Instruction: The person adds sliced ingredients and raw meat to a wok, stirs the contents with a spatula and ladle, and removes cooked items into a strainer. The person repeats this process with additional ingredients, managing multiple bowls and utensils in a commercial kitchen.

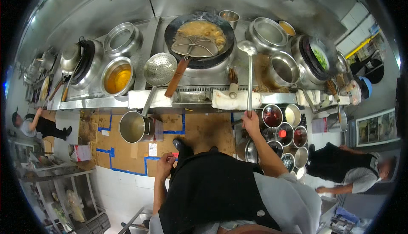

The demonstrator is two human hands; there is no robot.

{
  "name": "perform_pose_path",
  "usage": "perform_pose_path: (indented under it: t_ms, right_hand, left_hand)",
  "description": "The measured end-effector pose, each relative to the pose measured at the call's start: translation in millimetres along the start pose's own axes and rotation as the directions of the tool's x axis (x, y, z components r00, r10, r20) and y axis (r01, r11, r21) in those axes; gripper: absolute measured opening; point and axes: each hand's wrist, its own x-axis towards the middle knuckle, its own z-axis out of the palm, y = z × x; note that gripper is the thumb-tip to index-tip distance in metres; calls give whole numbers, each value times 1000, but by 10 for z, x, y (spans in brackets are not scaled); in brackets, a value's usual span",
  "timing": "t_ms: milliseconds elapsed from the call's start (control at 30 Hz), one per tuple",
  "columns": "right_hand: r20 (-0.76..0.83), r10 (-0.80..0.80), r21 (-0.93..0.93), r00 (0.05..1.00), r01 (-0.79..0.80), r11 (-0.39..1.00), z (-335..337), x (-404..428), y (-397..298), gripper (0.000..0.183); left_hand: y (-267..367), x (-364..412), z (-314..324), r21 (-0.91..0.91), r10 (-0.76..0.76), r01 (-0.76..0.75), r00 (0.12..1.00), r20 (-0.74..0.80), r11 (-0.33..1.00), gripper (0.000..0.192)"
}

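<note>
My right hand (251, 123) grips the long handle of a steel wok ladle (250, 74), whose bowl is up beside the rim of a black wok (169, 26). My left hand (165, 164) hangs low by the apron with its fingers curled; nothing shows in it. Bubbling oil with browned food pieces (204, 30) fills the wok. A wire-mesh strainer (193, 49) rests in the wok, its wooden handle (177, 77) towards me. Left of that lies a perforated steel skimmer (160, 69), over a steel pot (132, 127).
Sauce containers (272, 116) stand below the range at my right. Steel pots (283, 68) and a bowl of orange liquid (118, 75) sit on the range. Another wok (315, 58) holds greens. Co-workers stand at far left (41, 125) and right (344, 167). Taped cardboard (127, 157) covers the floor.
</note>
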Motion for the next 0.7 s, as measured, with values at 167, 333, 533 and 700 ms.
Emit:
perform_pose_path:
  t_ms: [167, 333, 533, 700]
  right_hand:
    - [32, -289, -317, 957, 284, 905, 136, 366, -1162, 27]
    - [181, -107, -406, 978, 173, 897, 619, 976, -2347, 61]
    - [381, 46, -633, 923, 225, 741, 1676, 1733, -2978, 63]
    - [160, -220, -651, 962, 270, 710, 2151, 2049, -3019, 71]
  left_hand:
    - [97, 733, -225, -315, -27, 51, 996, 80, 948, 28]
    - [971, 1708, -564, -804, 149, 137, 952, 269, 578, 47]
    - [2043, 2502, -661, -753, 291, 283, 797, 530, 594, 56]
    - [2082, 2685, -641, -690, 408, 125, 727, 553, 712, 58]
